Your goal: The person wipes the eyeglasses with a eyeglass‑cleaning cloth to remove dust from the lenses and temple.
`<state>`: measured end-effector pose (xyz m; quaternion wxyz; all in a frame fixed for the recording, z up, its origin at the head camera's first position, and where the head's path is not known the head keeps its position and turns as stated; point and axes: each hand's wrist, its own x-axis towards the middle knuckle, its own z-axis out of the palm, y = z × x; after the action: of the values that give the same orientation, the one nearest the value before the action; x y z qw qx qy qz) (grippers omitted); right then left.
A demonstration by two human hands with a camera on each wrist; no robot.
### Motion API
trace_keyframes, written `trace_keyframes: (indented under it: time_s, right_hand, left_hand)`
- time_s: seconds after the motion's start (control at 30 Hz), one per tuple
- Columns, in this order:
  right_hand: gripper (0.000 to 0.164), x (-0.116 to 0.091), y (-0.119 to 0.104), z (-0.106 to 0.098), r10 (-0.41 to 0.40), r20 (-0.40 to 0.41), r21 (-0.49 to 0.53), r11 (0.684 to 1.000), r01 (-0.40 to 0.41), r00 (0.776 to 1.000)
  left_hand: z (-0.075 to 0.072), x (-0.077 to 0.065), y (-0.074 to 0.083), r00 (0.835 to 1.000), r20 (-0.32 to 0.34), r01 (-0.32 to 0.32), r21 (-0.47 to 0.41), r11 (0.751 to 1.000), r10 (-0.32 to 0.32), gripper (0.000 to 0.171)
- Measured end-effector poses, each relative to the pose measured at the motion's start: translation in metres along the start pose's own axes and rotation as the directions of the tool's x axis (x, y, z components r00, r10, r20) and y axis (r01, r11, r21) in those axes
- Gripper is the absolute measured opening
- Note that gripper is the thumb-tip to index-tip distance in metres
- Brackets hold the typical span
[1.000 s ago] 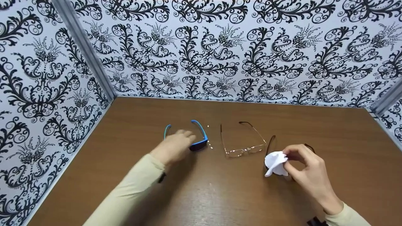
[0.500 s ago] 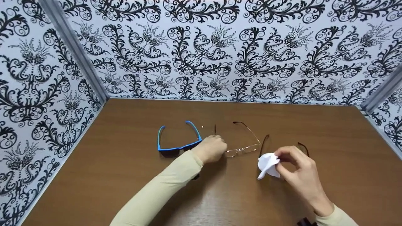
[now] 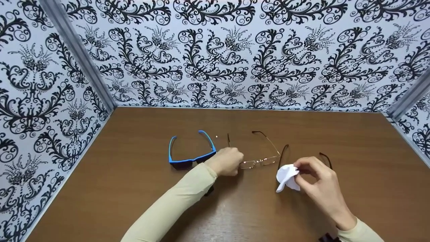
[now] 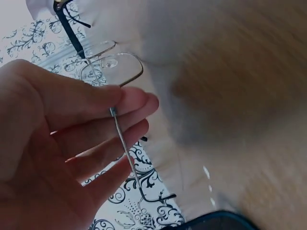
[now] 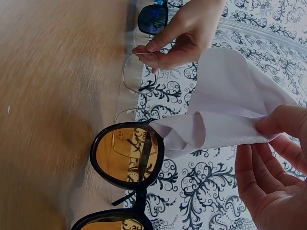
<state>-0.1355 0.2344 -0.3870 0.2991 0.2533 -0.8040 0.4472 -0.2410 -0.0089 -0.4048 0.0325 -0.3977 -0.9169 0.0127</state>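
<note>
In the head view my left hand [image 3: 226, 161] is at the near left corner of a pair of thin metal-framed eyeglasses [image 3: 258, 162] with clear lenses. The left wrist view shows its thumb and fingertips pinching the frame by the hinge, one temple arm [image 4: 125, 146] running down past the fingers. My right hand [image 3: 320, 185] pinches a white cloth [image 3: 287, 176]. That cloth hangs at the dark-framed glasses [image 5: 93, 158] with amber lenses, covering part of them in the head view. The right wrist view shows a cloth corner at their rim; whether it touches cannot be told.
Blue-framed sunglasses [image 3: 193, 159] with dark lenses stand unfolded left of my left hand, close to the wrist. All lies on a brown wooden table [image 3: 134, 134]. Patterned walls [image 3: 215, 60] close off its back and sides.
My left hand has moved right, from over the blue sunglasses to the metal-framed eyeglasses, and has taken hold of their left corner. The right hand keeps its pinch on the cloth.
</note>
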Motion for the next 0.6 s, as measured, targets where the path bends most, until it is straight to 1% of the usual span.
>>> trace_keyframes:
  time_s: [0.1, 0.17, 0.27, 0.4, 0.5, 0.6]
  right_hand:
    - [0.039, 0.003, -0.009, 0.0, -0.013, -0.005, 0.009, 1.0, 0.013, 1.0]
    - [0.038, 0.004, -0.011, 0.0, -0.016, -0.008, 0.015, 1.0, 0.016, 1.0]
    - [0.039, 0.001, -0.002, 0.001, -0.004, -0.009, 0.006, 1.0, 0.004, 1.0]
    - [0.042, -0.003, 0.013, 0.001, 0.045, -0.003, 0.004, 0.999, -0.045, 0.999]
    - [0.042, -0.001, 0.016, 0.003, 0.08, 0.006, 0.03, 0.996, -0.08, 0.997]
    - [0.039, 0.005, 0.013, 0.007, 0.098, 0.01, 0.047, 0.994, -0.099, 0.995]
  left_hand:
    - [0.0, 0.0, 0.0, 0.999, -0.013, 0.034, -0.017, 0.999, -0.034, 0.012]
    - [-0.002, 0.0, 0.001, 0.998, -0.028, 0.052, -0.033, 0.998, -0.053, 0.014]
    - [-0.007, -0.002, 0.002, 0.996, -0.048, 0.076, -0.084, 0.994, -0.08, 0.014]
    - [-0.019, -0.008, 0.01, 0.992, -0.08, 0.079, -0.197, 0.977, -0.096, 0.023]
    - [-0.028, -0.014, 0.02, 0.984, -0.145, 0.06, -0.268, 0.961, -0.102, 0.028]
    - [-0.035, -0.021, 0.033, 0.967, -0.227, 0.041, -0.318, 0.947, -0.119, 0.024]
